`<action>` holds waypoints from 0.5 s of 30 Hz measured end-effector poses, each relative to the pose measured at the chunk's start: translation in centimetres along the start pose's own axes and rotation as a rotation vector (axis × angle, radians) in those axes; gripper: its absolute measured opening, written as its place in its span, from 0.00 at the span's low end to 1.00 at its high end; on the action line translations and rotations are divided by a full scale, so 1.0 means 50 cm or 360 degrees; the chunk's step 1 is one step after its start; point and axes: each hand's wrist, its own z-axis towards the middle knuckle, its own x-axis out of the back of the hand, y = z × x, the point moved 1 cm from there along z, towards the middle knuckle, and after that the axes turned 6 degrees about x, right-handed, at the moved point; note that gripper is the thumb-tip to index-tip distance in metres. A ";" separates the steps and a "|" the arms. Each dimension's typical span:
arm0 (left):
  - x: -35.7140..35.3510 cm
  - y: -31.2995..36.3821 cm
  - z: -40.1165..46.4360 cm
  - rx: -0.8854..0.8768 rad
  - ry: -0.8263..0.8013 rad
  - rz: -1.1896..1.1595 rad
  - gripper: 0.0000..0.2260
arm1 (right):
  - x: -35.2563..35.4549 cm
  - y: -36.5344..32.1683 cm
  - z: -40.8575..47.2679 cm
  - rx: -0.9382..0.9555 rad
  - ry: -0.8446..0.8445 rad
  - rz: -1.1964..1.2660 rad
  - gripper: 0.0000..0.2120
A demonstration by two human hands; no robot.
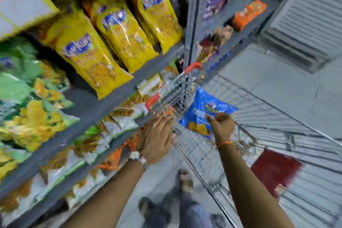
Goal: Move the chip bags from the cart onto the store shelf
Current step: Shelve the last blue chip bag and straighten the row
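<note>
A blue chip bag point(200, 111) hangs over the wire cart point(187, 89), pinched at its near edge by my right hand point(221, 126). My left hand point(157, 137) reaches toward the cart's left rim beside the shelf; its fingers are together and blurred, and whether it holds anything cannot be told. The grey store shelf point(111, 96) on the left carries yellow snack bags point(88, 59) above and green and white bags below.
A second shelf bay point(231, 11) with purple and orange packs stands behind the cart. A metal shutter point(311, 15) lies at the right. A dark red patch point(275, 170) shows through the cart's wire. My feet point(185, 181) stand on the tiled floor.
</note>
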 end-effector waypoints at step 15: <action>-0.165 0.009 -0.020 0.0029 0.0128 -0.0268 0.22 | 0.004 0.311 0.174 -0.0365 -0.0211 0.0266 0.33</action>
